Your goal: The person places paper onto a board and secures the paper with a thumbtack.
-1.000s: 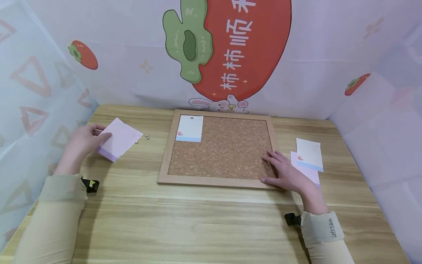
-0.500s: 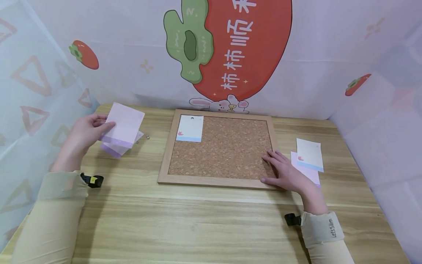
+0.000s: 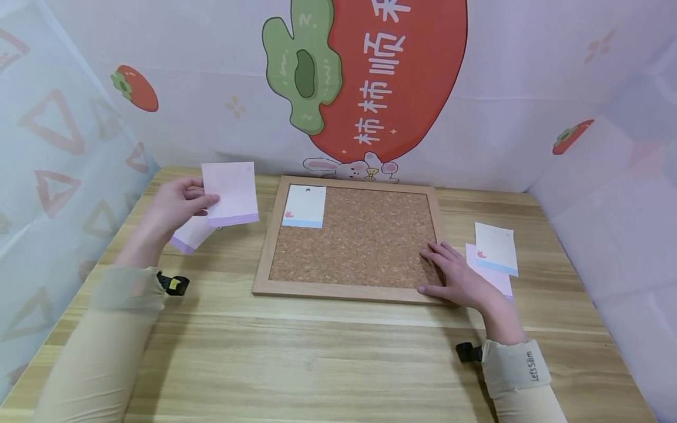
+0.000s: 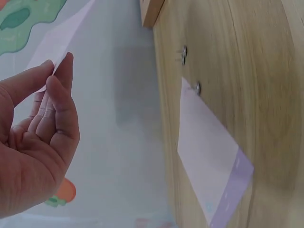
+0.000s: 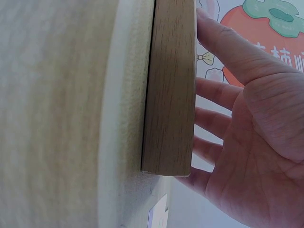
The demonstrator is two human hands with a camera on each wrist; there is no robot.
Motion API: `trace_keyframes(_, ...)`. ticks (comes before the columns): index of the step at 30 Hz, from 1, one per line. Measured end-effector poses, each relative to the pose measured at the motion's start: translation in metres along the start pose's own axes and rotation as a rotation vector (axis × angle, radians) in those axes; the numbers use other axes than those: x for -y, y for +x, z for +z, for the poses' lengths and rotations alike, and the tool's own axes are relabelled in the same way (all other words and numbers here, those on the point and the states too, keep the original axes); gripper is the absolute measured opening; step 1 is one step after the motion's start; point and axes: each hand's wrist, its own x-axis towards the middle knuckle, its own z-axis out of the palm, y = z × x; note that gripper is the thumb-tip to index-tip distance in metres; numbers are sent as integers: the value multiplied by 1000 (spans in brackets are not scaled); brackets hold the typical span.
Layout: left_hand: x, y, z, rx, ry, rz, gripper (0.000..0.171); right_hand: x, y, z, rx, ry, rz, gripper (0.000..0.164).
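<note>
My left hand [image 3: 177, 205] pinches a pink paper note [image 3: 233, 191] with a purple bottom band between thumb and forefinger, raised above the table left of the corkboard [image 3: 365, 247]. A second pink note [image 4: 209, 147] lies below that hand, and several small metal pushpins [image 4: 184, 54] stand by its corner. My right hand [image 3: 462, 279] rests with extended fingers on the lower right corner of the board's wooden frame [image 5: 171, 95]. At the board's upper left sits a white note [image 3: 307, 205] with a blue band and a small dark pin near its top.
Right of the board, another white note [image 3: 496, 244] overlaps a pink note [image 3: 492, 276] on the wooden table [image 3: 317, 358]. Printed cloth [image 3: 211, 100] stands behind the table and along both sides. A black strap part [image 3: 469, 352] sticks out at the right wrist.
My left hand has lifted one pink note off the other and carried it right toward the board, turning it more upright. The second pink note stays on the table. My right hand stays put.
</note>
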Motion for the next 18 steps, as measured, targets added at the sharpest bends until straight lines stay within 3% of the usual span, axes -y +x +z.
trace_keyframes(10,-18,14,31,115,-11,0,46,1,-1,0,-1,6,-1,82)
trace_keyframes(18,-32,24,56,130,37,41,41,1,-1,-1,-5,4,-5,81)
